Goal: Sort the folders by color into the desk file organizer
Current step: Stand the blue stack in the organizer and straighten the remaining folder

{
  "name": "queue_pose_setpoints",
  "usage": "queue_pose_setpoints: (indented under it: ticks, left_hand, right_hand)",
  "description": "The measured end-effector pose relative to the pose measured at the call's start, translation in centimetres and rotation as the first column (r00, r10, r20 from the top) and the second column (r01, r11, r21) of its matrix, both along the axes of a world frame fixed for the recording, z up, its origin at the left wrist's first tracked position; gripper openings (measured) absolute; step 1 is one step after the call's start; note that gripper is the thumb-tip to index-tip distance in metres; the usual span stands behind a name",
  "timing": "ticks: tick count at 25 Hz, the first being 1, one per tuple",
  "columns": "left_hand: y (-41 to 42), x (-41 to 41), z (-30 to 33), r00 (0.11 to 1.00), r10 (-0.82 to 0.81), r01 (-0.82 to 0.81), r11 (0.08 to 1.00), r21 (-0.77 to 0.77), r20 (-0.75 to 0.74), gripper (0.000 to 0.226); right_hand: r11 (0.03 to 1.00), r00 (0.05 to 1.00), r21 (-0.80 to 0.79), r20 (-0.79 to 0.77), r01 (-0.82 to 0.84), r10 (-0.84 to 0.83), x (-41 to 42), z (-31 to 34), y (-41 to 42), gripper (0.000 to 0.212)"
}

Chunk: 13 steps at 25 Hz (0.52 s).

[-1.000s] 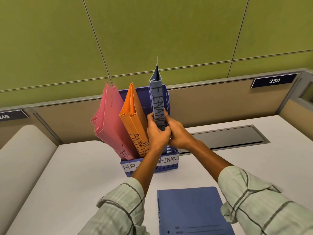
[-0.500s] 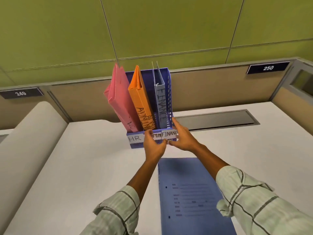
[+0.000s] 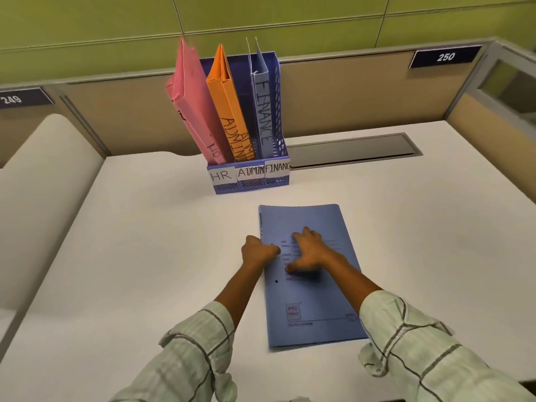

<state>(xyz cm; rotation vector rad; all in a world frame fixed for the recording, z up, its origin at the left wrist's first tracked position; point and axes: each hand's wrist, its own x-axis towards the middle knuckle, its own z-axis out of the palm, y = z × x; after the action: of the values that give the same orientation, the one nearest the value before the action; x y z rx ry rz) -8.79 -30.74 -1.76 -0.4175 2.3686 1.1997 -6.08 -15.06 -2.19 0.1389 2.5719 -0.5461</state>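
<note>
A blue desk file organizer point(image 3: 249, 184) stands at the back of the desk, its slots labelled HR, ADMIN and FINANCE. Pink folders point(image 3: 194, 105) lean in the HR slot, orange folders point(image 3: 229, 117) in the ADMIN slot, and a blue folder point(image 3: 262, 111) marked FINANCE stands upright in the right slot. Another blue folder point(image 3: 310, 303) lies flat on the desk in front. My left hand point(image 3: 258, 252) is curled at this folder's left edge. My right hand point(image 3: 310, 250) rests on its cover with fingers spread.
The white desk point(image 3: 145, 256) ends at a beige partition. A grey cable hatch point(image 3: 351, 150) is set into the desk right of the organizer. Number plates 249 point(image 3: 11, 99) and 250 point(image 3: 445, 57) hang on the partition. A curved white surface point(image 3: 37, 181) borders the left.
Both hands let go of the FINANCE folder standing in the organizer and drew back toward me. They now lie on the flat blue folder on the desk.
</note>
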Motion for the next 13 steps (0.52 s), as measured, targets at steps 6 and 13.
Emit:
queue_pose_setpoints:
  ticks: [6,13]
  left_hand:
    - [-0.3,-0.4,-0.4,0.981,0.105,-0.133,0.976,0.173,0.162,0.047]
    - [0.1,-0.4,1.3,0.973,0.086,-0.186,0.844,0.503,0.215,0.038]
  right_hand:
    - [0.995,0.996,-0.074,-0.063,0.060,-0.064,2.0,-0.3,0.2,0.106]
    - [0.962,0.971,-0.234,-0.156,0.143,-0.182,2.7,1.7,1.5,0.102]
